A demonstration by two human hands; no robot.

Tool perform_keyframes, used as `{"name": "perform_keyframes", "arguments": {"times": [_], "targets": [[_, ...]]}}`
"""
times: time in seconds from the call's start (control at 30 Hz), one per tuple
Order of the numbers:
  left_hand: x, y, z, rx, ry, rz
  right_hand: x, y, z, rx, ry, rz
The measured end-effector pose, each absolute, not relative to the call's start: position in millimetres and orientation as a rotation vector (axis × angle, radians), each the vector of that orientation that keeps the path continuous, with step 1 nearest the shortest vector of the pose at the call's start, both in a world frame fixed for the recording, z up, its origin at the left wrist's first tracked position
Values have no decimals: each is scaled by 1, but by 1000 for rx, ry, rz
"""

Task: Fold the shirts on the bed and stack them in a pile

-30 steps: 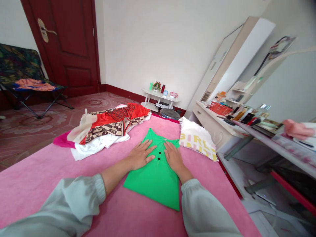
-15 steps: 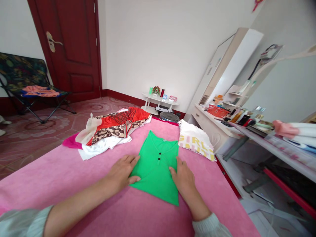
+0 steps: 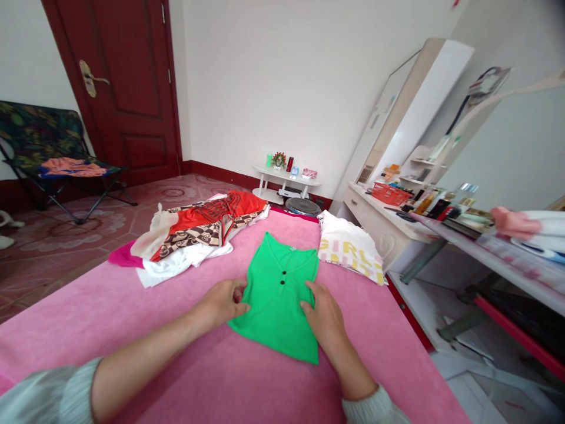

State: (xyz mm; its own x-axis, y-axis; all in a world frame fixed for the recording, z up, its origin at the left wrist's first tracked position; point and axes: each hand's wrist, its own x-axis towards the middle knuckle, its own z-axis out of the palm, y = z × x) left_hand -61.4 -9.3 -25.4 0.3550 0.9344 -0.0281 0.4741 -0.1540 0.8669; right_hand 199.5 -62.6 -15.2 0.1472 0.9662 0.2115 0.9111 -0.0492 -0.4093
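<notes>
A pink bed (image 3: 247,383) is filling my view, with one green shirt (image 3: 278,306) lying folded mid-bed. My left hand (image 3: 223,301) is pinching its left edge, and my right hand (image 3: 324,315) is resting open on the right edge. I'm judging it light, soft and floppy, best held by both side edges. I'm counting two buttons (image 3: 283,277), one clothes heap (image 3: 198,227) and one white shirt (image 3: 348,247).

"GIRL" on the white shirt (image 3: 348,248)

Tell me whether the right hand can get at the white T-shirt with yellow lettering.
Probably yes: the right hand rests on the green buttoned top, the white T-shirt with yellow lettering lies just beyond to its right, and only pink bedcover lies between.
</notes>
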Motion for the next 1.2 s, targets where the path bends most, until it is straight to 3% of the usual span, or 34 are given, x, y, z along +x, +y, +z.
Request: {"name": "perform_keyframes", "arguments": {"times": [0.27, 0.43, 0.7, 0.83, 0.93, 1.2], "targets": [[26, -21, 7, 1892, 919, 1002, 197, -58, -8, -1601, -1631, 352], [69, -36, 1, 1867, 766, 992, 206, -55, -9, -1475, -1440, 599], [70, -48, -8, 1670, 667, 933, 200, -50, -10, -1322, -1265, 772], [52, -21, -1, 1582, 745, 1128, 194, -53, 1, -1284, -1319, 748], [32, 10, -13, 1667, 951, 1264, 196, -62, 19, -1345, -1404, 691], [24, 33, -43, 1885, 1292, 987, 260, -59, 128, -1476, -1789, 252]]}}
